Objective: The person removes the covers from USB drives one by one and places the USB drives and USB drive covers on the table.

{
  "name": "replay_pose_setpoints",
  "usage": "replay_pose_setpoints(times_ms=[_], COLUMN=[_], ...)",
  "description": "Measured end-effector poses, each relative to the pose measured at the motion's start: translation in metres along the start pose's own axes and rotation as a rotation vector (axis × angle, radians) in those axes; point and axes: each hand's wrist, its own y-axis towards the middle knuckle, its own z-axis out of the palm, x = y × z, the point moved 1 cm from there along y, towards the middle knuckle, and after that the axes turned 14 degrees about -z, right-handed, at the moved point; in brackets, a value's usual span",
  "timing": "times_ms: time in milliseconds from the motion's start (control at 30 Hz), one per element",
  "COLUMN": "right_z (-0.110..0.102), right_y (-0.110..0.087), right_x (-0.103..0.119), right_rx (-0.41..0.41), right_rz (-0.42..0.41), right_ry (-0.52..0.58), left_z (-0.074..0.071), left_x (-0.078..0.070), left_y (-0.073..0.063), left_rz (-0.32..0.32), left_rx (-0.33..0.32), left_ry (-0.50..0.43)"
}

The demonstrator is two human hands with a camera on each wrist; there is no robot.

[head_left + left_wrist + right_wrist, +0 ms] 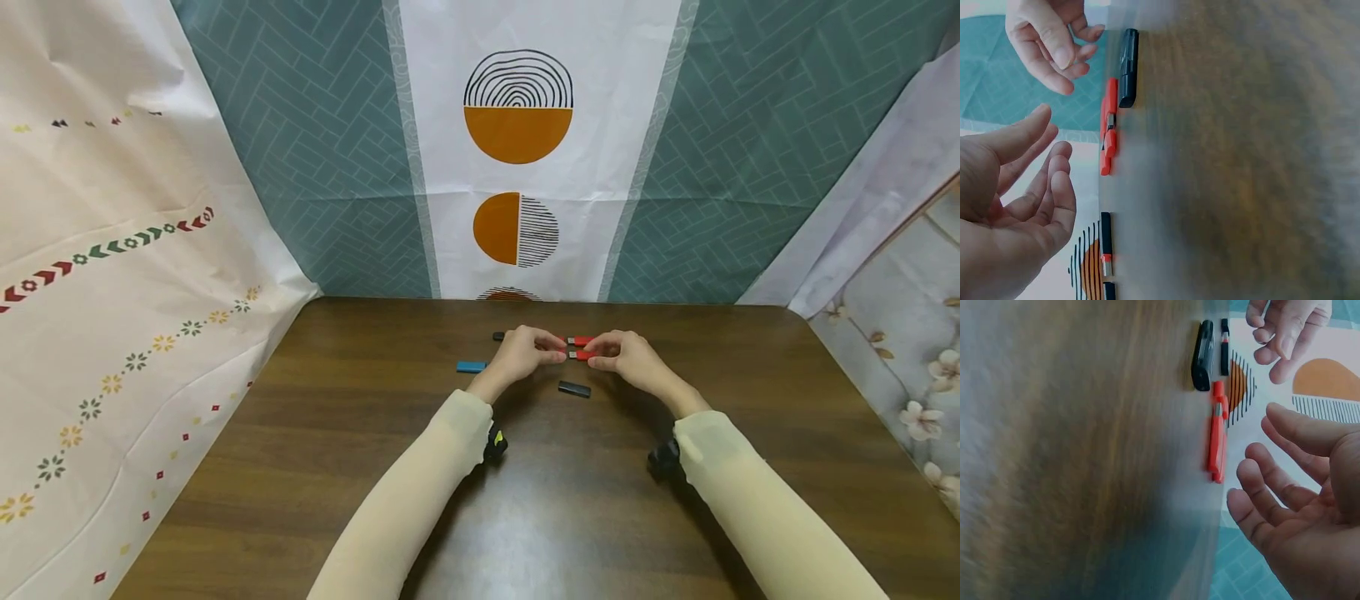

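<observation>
Two red USB flash drives (582,341) lie side by side on the table, their metal plugs pointing left toward small red caps (1110,144). My left hand (523,352) hovers just left of them, fingers loosely bent and holding nothing. On the other side, my right hand (630,358) hangs over the red bodies, its thumb and fingers apart with nothing between them, as the right wrist view shows. A black USB drive (574,389) rests nearer to me, below the gap between the hands.
A blue stick (471,367) lies left of my left wrist, partly behind it. Farther back is a small black piece (498,336), partly hidden by the left hand. The brown wooden table (315,433) meets a patterned cloth (360,167) at its back edge.
</observation>
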Motion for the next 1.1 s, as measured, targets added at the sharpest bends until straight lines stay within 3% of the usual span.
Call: replay_pose_setpoints(times_ms=[267,733,1100], right_z=[0.007,0.019,0.022], right_y=[-0.008,-0.017,-0.021], right_x=[0.006,0.005,0.009], right_rx=[0.027,0.055,0.053], right_rz=[0.016,0.016,0.016], right_ry=[0.008,0.007,0.009], left_z=[-0.003,0.000,0.001], left_x=[0.005,0.012,0.009], left_y=[-0.007,-0.016,-0.021], left_rz=[0.045,0.037,0.052], left_rx=[0.041,0.115,0.131], left_ry=[0.015,0.055,0.062])
